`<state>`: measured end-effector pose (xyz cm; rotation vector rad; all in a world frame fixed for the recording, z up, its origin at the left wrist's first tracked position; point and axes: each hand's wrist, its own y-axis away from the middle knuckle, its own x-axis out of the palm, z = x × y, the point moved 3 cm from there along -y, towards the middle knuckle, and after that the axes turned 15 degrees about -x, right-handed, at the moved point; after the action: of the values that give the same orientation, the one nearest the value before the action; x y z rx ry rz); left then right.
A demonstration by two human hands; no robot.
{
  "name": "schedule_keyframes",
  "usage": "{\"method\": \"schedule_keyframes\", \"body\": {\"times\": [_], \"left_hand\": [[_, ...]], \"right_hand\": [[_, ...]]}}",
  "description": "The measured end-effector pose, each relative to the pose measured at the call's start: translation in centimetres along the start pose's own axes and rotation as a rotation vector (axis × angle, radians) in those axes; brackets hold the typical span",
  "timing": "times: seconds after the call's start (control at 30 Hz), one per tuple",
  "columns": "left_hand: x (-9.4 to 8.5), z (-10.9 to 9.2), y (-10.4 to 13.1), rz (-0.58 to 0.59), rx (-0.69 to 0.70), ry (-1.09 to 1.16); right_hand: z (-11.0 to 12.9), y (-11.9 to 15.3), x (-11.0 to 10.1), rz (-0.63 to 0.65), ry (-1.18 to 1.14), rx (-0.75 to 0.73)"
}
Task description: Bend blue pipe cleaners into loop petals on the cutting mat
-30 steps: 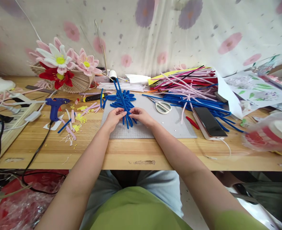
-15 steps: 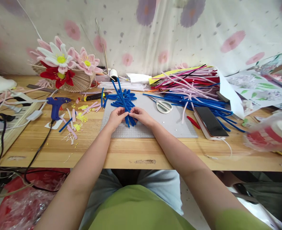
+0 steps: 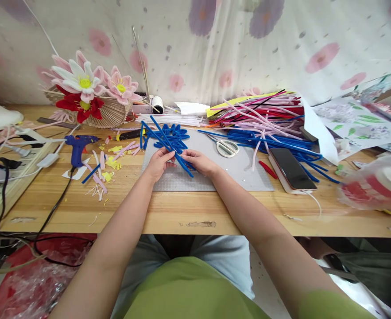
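Blue pipe cleaners (image 3: pixel 158 134) cross between my two hands, slanting from upper left to lower right above the grey cutting mat (image 3: pixel 211 179). My left hand (image 3: pixel 162 161) pinches them from the left near their middle. From the other side my right hand (image 3: pixel 198 160) closes its fingers and thumb on them; the fingertips partly hide where they meet. Just beyond lie looped blue pipe-cleaner petals (image 3: pixel 177 133) on the mat. Scissors with white handles (image 3: pixel 227 148) rest on the mat to the right.
A blue glue gun (image 3: pixel 78 148) stands left among yellow and pink scraps. Behind it is a fan-shaped holder (image 3: pixel 110 113) with fuzzy flowers. Bundled blue pipe cleaners (image 3: pixel 275 141), a phone (image 3: pixel 293 168) and a bagged cup (image 3: pixel 377 181) occupy the right. A power strip (image 3: pixel 22 177) sits far left.
The held blue pipe cleaners have turned, their upper ends swinging left and lower ends right. My hands have drawn slightly apart at the fingertips.
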<state>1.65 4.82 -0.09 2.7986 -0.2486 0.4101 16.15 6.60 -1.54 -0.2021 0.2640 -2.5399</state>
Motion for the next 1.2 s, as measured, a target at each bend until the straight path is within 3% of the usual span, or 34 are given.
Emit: {"method": "schedule_keyframes", "body": {"times": [0.2, 0.43, 0.7, 0.97, 1.2], "left_hand": [[0.6, 0.1, 0.3, -0.022, 0.017, -0.007], [0.9, 0.2, 0.3, 0.019, -0.031, 0.151], [0.1, -0.3, 0.2, -0.019, -0.069, 0.305], [-0.7, -0.8, 0.0, -0.132, -0.029, 0.272], [-0.2, -0.4, 0.1, -0.065, -0.031, 0.116]], "right_hand": [[0.0, 0.0, 0.4, 0.047, 0.035, 0.012], [0.2, 0.2, 0.3, 0.121, 0.047, 0.004], [0.9, 0.3, 0.1, 0.123, 0.051, -0.019], [0.8, 0.0, -1.1, 0.063, 0.193, -0.102], [0.8, 0.0, -1.1, 0.048, 0.202, -0.097]]}}
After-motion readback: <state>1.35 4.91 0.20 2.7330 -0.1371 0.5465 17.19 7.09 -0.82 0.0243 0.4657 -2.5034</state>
